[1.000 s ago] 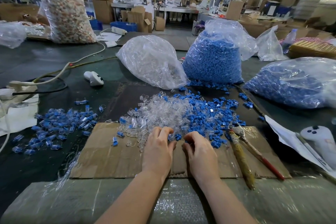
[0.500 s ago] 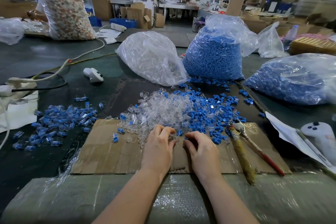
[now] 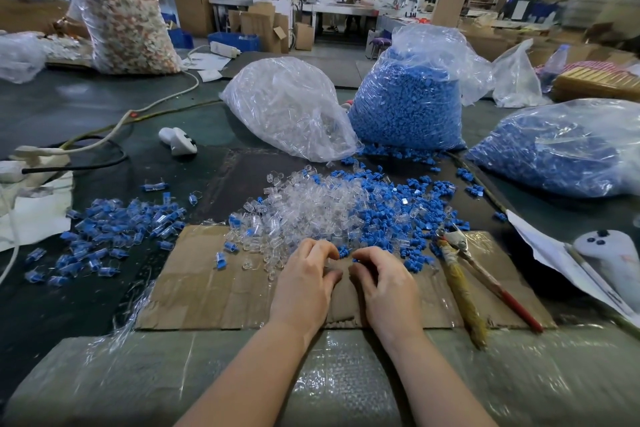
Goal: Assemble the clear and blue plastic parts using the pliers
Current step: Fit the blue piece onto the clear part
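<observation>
Three large bags are being kept at the far side of the table [image 3: 86, 107]: a clear-parts bag [image 3: 291, 107], a blue-parts bag [image 3: 408, 104] just beside it, and a second blue bag [image 3: 561, 146] at the right. Judged as bulk stock, they are being kept beyond the working area so that parts spill toward the worker.

The cardboard sheet [image 3: 214, 291] is being used as the work surface; its near edge is lying against bubble wrap [image 3: 346, 381], and bare cardboard is being left open on the left and in front of the hands.

The loose clear parts [image 3: 311, 208] and loose blue parts [image 3: 398, 215] are being heaped side by side, touching, at the sheet's far edge, within reach of both hands. A separate scatter of joined blue-and-clear pieces [image 3: 110, 232] is being kept well apart on the left, probably as finished output.

The pliers [image 3: 474, 274] are lying unheld on the cardboard, just right of the right hand, handles toward the worker, seemingly for a quick pickup.

The left hand [image 3: 304, 281] and right hand [image 3: 384, 284] are being held close together at the heap's near edge, fingers curled; whether each is pinching a part cannot be told, since the fingertips are hidden.
</observation>
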### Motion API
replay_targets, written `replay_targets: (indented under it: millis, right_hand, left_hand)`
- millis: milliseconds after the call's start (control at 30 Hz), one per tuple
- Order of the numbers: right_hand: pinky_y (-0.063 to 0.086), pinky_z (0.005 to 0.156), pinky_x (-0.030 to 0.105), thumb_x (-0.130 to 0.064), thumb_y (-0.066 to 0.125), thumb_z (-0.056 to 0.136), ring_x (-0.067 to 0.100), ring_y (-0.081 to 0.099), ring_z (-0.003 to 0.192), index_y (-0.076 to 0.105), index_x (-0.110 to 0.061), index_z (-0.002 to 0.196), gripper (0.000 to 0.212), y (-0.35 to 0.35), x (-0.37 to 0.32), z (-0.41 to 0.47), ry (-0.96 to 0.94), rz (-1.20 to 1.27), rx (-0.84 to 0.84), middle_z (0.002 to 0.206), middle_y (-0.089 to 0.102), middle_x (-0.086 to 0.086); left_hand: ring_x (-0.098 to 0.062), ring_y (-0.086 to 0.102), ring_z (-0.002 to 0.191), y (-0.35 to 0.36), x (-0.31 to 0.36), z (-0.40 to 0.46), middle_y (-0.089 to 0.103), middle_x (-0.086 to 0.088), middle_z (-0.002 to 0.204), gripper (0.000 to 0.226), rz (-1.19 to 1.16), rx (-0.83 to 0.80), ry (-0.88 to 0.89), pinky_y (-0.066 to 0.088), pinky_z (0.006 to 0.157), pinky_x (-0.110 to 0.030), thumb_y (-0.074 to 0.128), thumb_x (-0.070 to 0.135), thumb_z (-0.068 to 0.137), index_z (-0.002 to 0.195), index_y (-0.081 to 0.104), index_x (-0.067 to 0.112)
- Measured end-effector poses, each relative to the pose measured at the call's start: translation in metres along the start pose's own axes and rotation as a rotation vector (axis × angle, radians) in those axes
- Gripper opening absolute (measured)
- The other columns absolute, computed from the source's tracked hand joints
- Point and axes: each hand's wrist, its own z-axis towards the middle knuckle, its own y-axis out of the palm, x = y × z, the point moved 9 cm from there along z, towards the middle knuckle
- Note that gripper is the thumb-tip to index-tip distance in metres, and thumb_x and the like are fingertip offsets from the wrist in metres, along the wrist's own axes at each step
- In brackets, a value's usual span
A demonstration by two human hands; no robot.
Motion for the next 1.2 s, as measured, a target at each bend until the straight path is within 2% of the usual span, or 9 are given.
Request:
replay_targets:
  millis: [133,267,433,600,800,933,1033,1100,1200]
  right_hand:
    - [0.045,0.079,0.028,-0.016,0.059,0.090,0.011,0.056,0.088,0.065,-0.021,0.097,0.010,-0.002,-0.002,-0.001,-0.006,0.031,0.014,0.087,0.060,-0.015]
    - [0.046,0.083,0.030,-0.017,0.060,0.090,0.013,0.057,0.093,0.069,-0.017,0.101,0.015,-0.001,-0.003,-0.002,-0.021,0.013,-0.002,0.094,0.065,-0.007]
    - [0.042,0.089,0.026,-0.001,0.057,0.087,0.014,0.054,0.100,0.067,-0.017,0.115,0.033,0.003,-0.003,-0.003,-0.032,-0.041,-0.048,0.101,0.064,-0.005]
    - [0.045,0.088,0.027,-0.009,0.060,0.089,0.013,0.059,0.097,0.068,-0.014,0.107,0.021,-0.005,0.001,-0.003,0.016,0.047,0.036,0.101,0.068,-0.003]
    - [0.048,0.085,0.032,-0.007,0.059,0.088,0.013,0.059,0.092,0.069,-0.014,0.100,0.017,-0.008,0.001,-0.004,0.021,0.087,0.066,0.094,0.066,-0.005]
    - [0.048,0.084,0.031,-0.002,0.059,0.087,0.014,0.059,0.091,0.069,-0.012,0.099,0.019,-0.010,0.000,-0.003,0.006,0.088,0.089,0.093,0.065,-0.004]
    - [0.048,0.084,0.030,-0.003,0.060,0.087,0.013,0.059,0.091,0.069,-0.012,0.099,0.018,-0.012,0.001,-0.003,0.008,0.102,0.105,0.092,0.065,-0.006]
    - [0.048,0.084,0.030,-0.004,0.060,0.087,0.013,0.059,0.090,0.069,-0.013,0.099,0.017,-0.012,0.002,-0.004,0.017,0.114,0.109,0.092,0.065,-0.006]
    - [0.049,0.083,0.031,-0.007,0.061,0.088,0.013,0.060,0.089,0.069,-0.014,0.099,0.015,-0.011,0.003,-0.004,0.026,0.121,0.103,0.091,0.065,-0.007]
  left_hand:
    - [0.001,0.047,0.074,-0.007,-0.002,-0.002,0.049,0.015,0.088,0.013,-0.074,0.040,-0.030,0.036,0.069,-0.008,0.066,0.014,0.084,0.092,0.059,0.021]
    - [0.003,0.051,0.076,-0.009,-0.001,-0.002,0.055,0.014,0.087,0.011,-0.126,0.051,-0.029,0.036,0.072,0.000,0.066,0.015,0.084,0.095,0.067,0.016]
    - [0.001,0.053,0.073,-0.011,-0.002,-0.003,0.057,0.015,0.080,0.005,-0.149,0.065,-0.051,0.035,0.070,0.001,0.068,0.014,0.083,0.087,0.070,0.016]
    - [-0.001,0.054,0.082,-0.005,-0.001,-0.003,0.061,0.012,0.091,0.017,-0.076,0.024,-0.014,0.039,0.075,-0.007,0.064,0.020,0.086,0.103,0.067,0.021]
    - [-0.004,0.046,0.094,0.010,0.004,-0.002,0.050,0.014,0.096,0.031,0.047,-0.110,0.053,0.040,0.086,-0.019,0.057,0.039,0.089,0.117,0.062,0.026]
    - [-0.004,0.046,0.095,0.010,0.005,-0.002,0.052,0.015,0.096,0.022,0.038,-0.112,0.056,0.037,0.086,-0.016,0.061,0.035,0.087,0.107,0.063,0.027]
    - [0.002,0.051,0.079,-0.002,0.001,-0.001,0.052,0.019,0.085,0.014,-0.069,-0.026,0.001,0.039,0.075,-0.004,0.068,0.025,0.083,0.097,0.066,0.024]
    - [0.006,0.051,0.075,-0.004,0.000,-0.001,0.052,0.019,0.085,0.016,-0.114,-0.015,-0.020,0.037,0.070,0.000,0.071,0.023,0.080,0.096,0.067,0.024]
    - [0.007,0.050,0.074,-0.003,-0.001,-0.002,0.053,0.015,0.087,0.022,-0.144,-0.016,-0.036,0.039,0.070,-0.002,0.072,0.023,0.079,0.100,0.069,0.025]
